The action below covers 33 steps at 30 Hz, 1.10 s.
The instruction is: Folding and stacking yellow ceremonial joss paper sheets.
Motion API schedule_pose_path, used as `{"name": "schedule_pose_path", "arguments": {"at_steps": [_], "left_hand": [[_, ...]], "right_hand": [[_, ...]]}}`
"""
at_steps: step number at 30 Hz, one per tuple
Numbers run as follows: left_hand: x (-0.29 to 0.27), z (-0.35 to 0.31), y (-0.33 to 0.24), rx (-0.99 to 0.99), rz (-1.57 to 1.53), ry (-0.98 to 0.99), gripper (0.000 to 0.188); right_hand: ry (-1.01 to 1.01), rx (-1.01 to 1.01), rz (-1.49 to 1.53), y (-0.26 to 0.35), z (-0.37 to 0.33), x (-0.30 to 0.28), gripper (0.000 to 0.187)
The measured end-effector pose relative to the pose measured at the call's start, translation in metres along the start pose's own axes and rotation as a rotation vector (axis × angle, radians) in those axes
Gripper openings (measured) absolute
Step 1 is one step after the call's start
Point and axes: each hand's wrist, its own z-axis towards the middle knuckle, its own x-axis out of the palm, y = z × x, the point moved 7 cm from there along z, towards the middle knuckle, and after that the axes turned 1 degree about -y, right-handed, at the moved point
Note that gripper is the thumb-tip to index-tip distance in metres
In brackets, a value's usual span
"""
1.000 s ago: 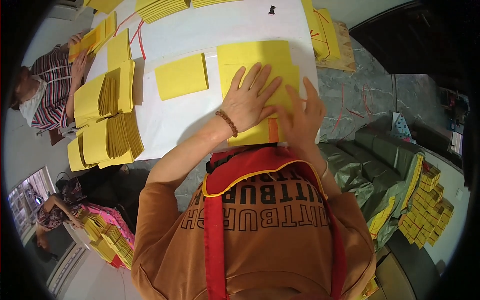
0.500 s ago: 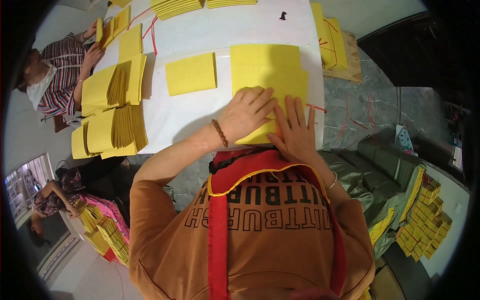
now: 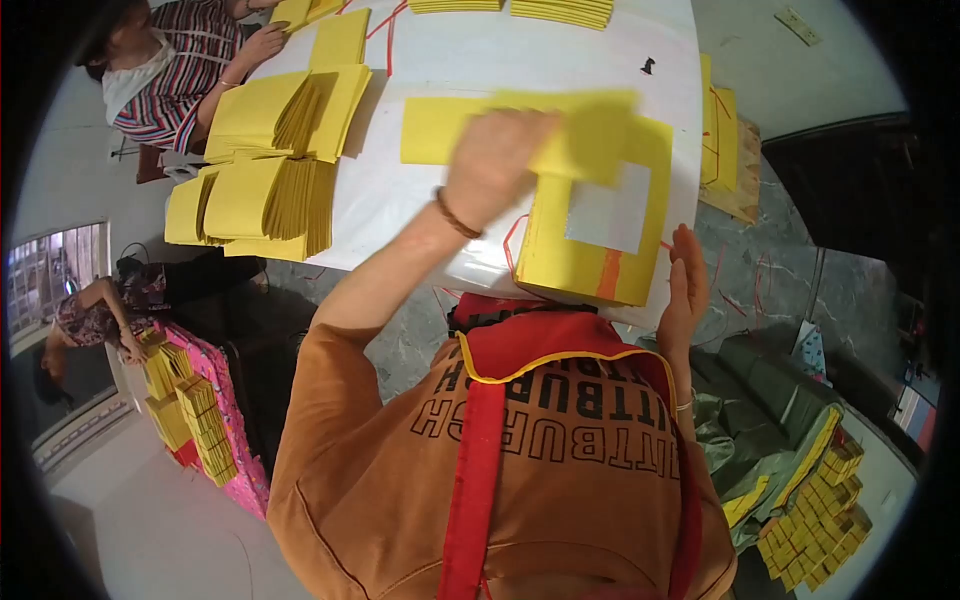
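Observation:
My left hand (image 3: 495, 165), smeared by motion, grips a folded yellow paper sheet (image 3: 600, 125) and holds it over the far part of a yellow paper stack (image 3: 545, 245). On top of that stack shows a silvery-white square (image 3: 612, 215), with an orange strip (image 3: 608, 272) at the near edge. My right hand (image 3: 685, 285) is seen edge-on just off the stack's near right corner, fingers straight and holding nothing. Left of the stack lies another yellow piece (image 3: 425, 130), partly hidden behind my left hand.
Folded yellow paper bundles (image 3: 265, 200) are piled on the white table's (image 3: 385, 215) left side, and more lie along its far edge. A co-worker in a striped top (image 3: 190, 75) handles yellow paper at the far left. Red strips (image 3: 515, 245) lie about. Tied yellow bundles (image 3: 735, 150) rest on a wooden board at right.
Both hands were flat on the yellow paper. My left hand has lifted a sheet up and away, uncovering the silvery-white square. My right hand has come off to the right. The view has shifted.

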Motion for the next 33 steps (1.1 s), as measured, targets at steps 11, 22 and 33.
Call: {"name": "schedule_pose_path", "arguments": {"at_steps": [11, 22, 33], "left_hand": [[0.032, -0.115, 0.118, -0.103, 0.42, 0.396, 0.066], [0.059, -0.147, 0.136, -0.221, 0.273, 0.851, 0.069], [0.056, -0.14, 0.156, -0.37, 0.0, 0.95, 0.066]], "right_hand": [[0.088, 0.001, -0.187, -0.013, 0.008, 0.015, 0.028], [0.076, -0.056, -0.229, -0.009, 0.008, 0.01, 0.024], [0.047, 0.006, -0.255, -0.009, 0.011, 0.004, 0.027]]}}
